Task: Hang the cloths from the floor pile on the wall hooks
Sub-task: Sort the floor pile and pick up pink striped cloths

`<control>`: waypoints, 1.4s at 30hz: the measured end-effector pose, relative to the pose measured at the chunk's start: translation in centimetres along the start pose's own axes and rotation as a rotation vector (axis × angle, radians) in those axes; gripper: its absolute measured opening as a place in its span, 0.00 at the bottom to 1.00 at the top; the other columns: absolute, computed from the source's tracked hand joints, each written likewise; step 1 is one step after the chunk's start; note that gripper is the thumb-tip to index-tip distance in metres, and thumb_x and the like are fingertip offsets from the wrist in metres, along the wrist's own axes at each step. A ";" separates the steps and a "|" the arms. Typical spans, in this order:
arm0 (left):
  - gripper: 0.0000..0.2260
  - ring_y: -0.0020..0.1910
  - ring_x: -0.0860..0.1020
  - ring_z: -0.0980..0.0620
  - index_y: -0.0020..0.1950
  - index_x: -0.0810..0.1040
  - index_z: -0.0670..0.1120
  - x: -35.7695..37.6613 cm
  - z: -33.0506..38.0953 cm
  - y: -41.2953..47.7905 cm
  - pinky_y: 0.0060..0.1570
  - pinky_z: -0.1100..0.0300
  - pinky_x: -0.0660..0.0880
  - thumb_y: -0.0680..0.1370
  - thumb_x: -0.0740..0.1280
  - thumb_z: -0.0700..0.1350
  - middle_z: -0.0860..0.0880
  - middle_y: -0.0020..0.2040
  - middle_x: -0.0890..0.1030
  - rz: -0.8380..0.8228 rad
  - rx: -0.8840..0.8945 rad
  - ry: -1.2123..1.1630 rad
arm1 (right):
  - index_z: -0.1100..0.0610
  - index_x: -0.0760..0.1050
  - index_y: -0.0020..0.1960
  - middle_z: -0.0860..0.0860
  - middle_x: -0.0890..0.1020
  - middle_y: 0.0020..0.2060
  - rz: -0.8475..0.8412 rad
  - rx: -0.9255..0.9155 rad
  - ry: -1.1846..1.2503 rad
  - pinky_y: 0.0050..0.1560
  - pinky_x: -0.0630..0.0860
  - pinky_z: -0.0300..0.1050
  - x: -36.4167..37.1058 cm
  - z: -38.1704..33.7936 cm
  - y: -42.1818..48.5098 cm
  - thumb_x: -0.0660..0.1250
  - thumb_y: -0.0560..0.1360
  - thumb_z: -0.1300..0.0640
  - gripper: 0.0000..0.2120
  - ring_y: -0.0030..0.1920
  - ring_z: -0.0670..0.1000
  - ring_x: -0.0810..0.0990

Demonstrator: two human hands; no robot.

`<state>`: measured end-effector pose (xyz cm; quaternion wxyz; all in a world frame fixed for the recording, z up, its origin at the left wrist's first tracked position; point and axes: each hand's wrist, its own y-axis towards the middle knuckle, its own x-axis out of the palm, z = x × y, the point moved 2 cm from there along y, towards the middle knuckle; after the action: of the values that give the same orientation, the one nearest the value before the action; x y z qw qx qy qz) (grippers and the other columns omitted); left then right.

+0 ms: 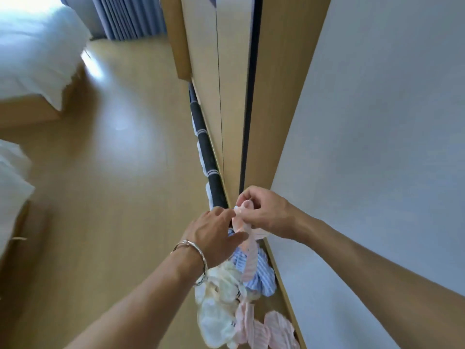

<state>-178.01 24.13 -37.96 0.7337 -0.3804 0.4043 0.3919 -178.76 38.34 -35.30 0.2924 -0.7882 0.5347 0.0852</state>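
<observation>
A pink striped cloth (247,245) hangs in front of the wooden wall panel (234,96). My right hand (264,215) pinches its top loop up against the panel. My left hand (214,233), with a silver bracelet on the wrist, touches the same cloth just below, fingers half curled around it. Any hook is hidden behind my fingers. Dark cloths with white stripes (208,157) hang in a row along the panel beyond my hands. Below lies the floor pile: a blue striped cloth (261,275), cream cloths (221,306) and pink striped cloths (271,331).
A pale wall (377,147) fills the right side. The wooden floor (113,197) spreads to the left, with beds in white bedding (32,59) at the left edge. Blue curtains (128,16) hang at the far end.
</observation>
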 end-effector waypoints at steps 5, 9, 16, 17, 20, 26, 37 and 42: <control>0.21 0.56 0.74 0.51 0.62 0.66 0.50 -18.0 3.2 -5.1 0.51 0.58 0.71 0.74 0.65 0.58 0.52 0.59 0.73 0.297 0.034 0.005 | 0.50 0.69 0.56 0.50 0.77 0.48 0.053 -0.194 -0.006 0.45 0.78 0.42 -5.7 -17.6 -5.4 0.61 0.78 0.56 0.07 0.48 0.49 0.78; 0.15 0.52 0.75 0.52 0.61 0.70 0.50 -28.8 5.8 -9.4 0.42 0.64 0.66 0.78 0.62 0.55 0.52 0.56 0.76 0.428 0.084 0.135 | 0.49 0.66 0.59 0.52 0.78 0.51 0.110 -0.283 0.021 0.49 0.82 0.47 -8.0 -27.5 -9.6 0.63 0.78 0.54 0.11 0.49 0.53 0.81; 0.10 0.45 0.79 0.50 0.57 0.72 0.49 -38.7 7.2 -14.8 0.42 0.60 0.74 0.78 0.63 0.49 0.50 0.47 0.81 0.597 -0.022 -0.094 | 0.54 0.78 0.55 0.52 0.83 0.44 0.101 -0.423 -0.065 0.41 0.79 0.36 -9.5 -37.3 -15.2 0.64 0.79 0.55 0.08 0.40 0.45 0.84; 0.09 0.43 0.78 0.51 0.54 0.71 0.49 -39.4 7.3 -15.5 0.41 0.60 0.74 0.77 0.64 0.51 0.51 0.45 0.81 0.627 -0.041 -0.143 | 0.54 0.78 0.54 0.51 0.83 0.43 0.114 -0.434 -0.094 0.43 0.80 0.39 -9.6 -38.1 -15.9 0.64 0.79 0.54 0.07 0.41 0.46 0.84; 0.09 0.37 0.76 0.52 0.44 0.71 0.48 -40.5 7.7 -17.7 0.34 0.62 0.71 0.77 0.64 0.53 0.51 0.38 0.77 0.675 -0.052 -0.187 | 0.50 0.78 0.53 0.50 0.84 0.43 0.140 -0.440 -0.125 0.48 0.80 0.45 -9.5 -40.0 -17.2 0.62 0.80 0.54 0.07 0.42 0.48 0.84; 0.05 0.43 0.79 0.52 0.49 0.74 0.46 -41.1 8.4 -20.7 0.42 0.58 0.77 0.77 0.64 0.47 0.48 0.46 0.80 0.390 0.130 -0.625 | 0.50 0.76 0.63 0.49 0.81 0.46 0.236 -0.454 -0.165 0.48 0.82 0.45 -8.8 -42.8 -18.8 0.58 0.80 0.57 0.14 0.42 0.51 0.85; 0.07 0.38 0.76 0.49 0.42 0.76 0.47 -41.0 7.7 -25.2 0.38 0.57 0.74 0.77 0.59 0.41 0.50 0.37 0.77 0.630 -0.005 -0.078 | 0.58 0.78 0.51 0.52 0.84 0.41 0.112 -0.487 -0.470 0.46 0.80 0.42 -8.4 -44.1 -21.6 0.68 0.77 0.54 0.07 0.38 0.47 0.83; 0.15 0.34 0.72 0.49 0.30 0.67 0.50 -39.5 6.6 -28.5 0.32 0.61 0.67 0.77 0.57 0.42 0.51 0.31 0.74 0.634 -0.168 0.042 | 0.50 0.78 0.42 0.49 0.81 0.40 0.120 -0.527 -0.572 0.42 0.74 0.42 -9.7 -42.4 -22.7 0.68 0.75 0.46 0.08 0.39 0.46 0.77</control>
<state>-165.35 7.80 6.64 0.5327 -0.3028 0.4838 0.6249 -170.05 28.51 11.97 0.2114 -0.7480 0.4367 0.4528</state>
